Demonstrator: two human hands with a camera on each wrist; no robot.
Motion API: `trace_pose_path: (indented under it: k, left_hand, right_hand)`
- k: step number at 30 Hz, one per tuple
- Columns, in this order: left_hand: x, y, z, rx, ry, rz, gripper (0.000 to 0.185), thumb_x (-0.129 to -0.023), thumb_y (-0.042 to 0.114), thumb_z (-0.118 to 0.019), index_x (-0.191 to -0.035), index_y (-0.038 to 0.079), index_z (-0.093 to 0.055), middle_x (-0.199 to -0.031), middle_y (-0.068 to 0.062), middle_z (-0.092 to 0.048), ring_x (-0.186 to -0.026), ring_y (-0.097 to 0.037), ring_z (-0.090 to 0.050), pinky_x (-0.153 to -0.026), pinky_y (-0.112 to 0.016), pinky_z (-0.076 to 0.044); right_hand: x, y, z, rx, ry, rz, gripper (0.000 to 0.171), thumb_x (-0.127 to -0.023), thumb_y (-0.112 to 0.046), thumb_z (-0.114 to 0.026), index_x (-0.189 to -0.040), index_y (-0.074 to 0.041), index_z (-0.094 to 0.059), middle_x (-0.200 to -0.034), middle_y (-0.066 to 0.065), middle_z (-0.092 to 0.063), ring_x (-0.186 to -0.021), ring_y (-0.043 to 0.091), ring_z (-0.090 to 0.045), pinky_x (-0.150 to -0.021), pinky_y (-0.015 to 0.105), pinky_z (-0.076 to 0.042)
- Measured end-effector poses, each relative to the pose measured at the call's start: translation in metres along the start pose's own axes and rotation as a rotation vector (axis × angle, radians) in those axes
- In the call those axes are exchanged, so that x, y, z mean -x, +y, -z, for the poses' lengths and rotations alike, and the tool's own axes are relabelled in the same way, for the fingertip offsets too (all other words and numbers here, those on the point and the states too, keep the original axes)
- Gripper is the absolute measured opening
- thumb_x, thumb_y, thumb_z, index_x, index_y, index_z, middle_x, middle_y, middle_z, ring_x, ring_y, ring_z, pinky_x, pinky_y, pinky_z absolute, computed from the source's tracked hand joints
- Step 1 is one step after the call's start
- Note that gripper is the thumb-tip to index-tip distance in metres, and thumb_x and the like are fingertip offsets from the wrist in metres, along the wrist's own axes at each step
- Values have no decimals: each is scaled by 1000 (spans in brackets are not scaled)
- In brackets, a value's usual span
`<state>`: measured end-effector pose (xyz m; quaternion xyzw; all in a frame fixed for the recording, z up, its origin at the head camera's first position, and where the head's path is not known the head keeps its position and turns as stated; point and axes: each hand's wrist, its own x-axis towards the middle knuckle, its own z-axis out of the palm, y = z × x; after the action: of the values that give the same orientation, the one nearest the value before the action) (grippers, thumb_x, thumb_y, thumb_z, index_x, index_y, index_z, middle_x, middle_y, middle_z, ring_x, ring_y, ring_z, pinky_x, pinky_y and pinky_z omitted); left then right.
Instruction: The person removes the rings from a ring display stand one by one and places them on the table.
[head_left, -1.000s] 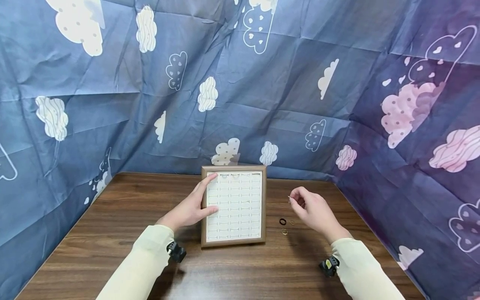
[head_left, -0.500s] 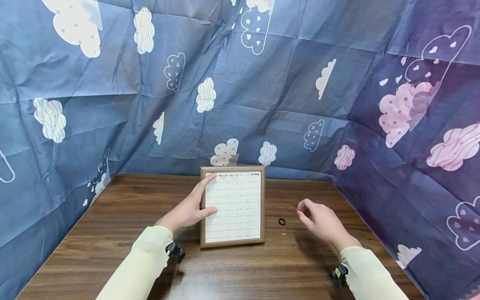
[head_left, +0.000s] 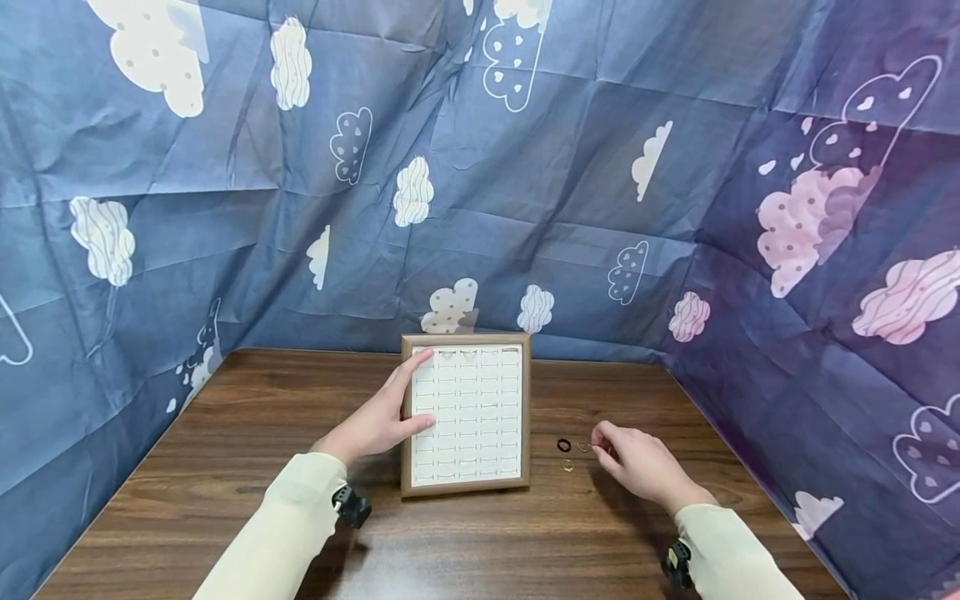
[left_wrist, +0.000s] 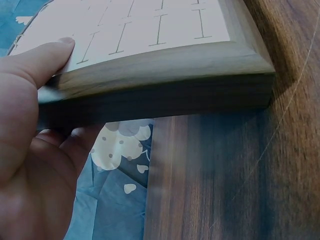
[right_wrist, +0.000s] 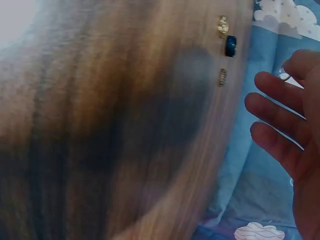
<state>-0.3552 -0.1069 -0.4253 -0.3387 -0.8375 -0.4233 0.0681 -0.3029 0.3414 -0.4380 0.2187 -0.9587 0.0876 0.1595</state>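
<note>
My left grip (head_left: 378, 421) clasps the frame (head_left: 526, 417) by its left side, mid-worktop (head_left: 450, 550). Toward the worktop's right edge, my right grip (head_left: 641, 467) pinches a thin ring (right_wrist: 284, 77), just beside a black ring (right_wrist: 230, 46) and two gold rings (right_wrist: 223, 27).

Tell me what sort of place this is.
Probably an improvised filming booth: cloud-print fabric hangs around three sides of a wood-grain table, and a small black camera sits at each wrist. The left hand holds a framed ring display.
</note>
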Motion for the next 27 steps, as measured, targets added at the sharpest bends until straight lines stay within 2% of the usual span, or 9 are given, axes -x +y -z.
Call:
trace_pose_path:
  k: [5,11,18,27]
  left_hand:
    - [0,-1,0,-1,-6,22,102,-100,15,-79,-173,33,-10,-179,-13,-17,-162,-33,-29,-128,-57,-32]
    - [0,0,0,-8,1,12,102,-99,15,-79,-173,31,-10,-179,-14,-18,-161,-34,-31,-127,-58,-33]
    - [-1,0,-1,-6,6,3,101,-100,15,-79,-173,29,-11,-178,-16,-20,-159,-35,-34,-125,-58,-35]
    - [0,0,-1,-11,4,1,101,-100,16,-78,-173,29,-10,-178,-17,-20,-159,-35,-34,-125,-58,-36]
  right_hand:
    - [3,2,-10,7,-41,7,15,-100,-15,-73,-98,-25,-62,-79,-19,-56,-69,-2,-48,-60,28,-42]
    - [6,4,-19,29,-66,11,14,-100,-16,-74,-97,-22,-62,-81,-17,-56,-71,1,-50,-60,29,-42]
    - [5,3,-28,50,-86,-27,21,-97,-14,-76,-92,-25,-60,-81,-14,-58,-73,6,-54,-62,34,-45]
    - [5,6,-33,47,-155,-79,16,-96,-17,-79,-92,-23,-64,-84,-13,-63,-77,10,-60,-65,38,-49]
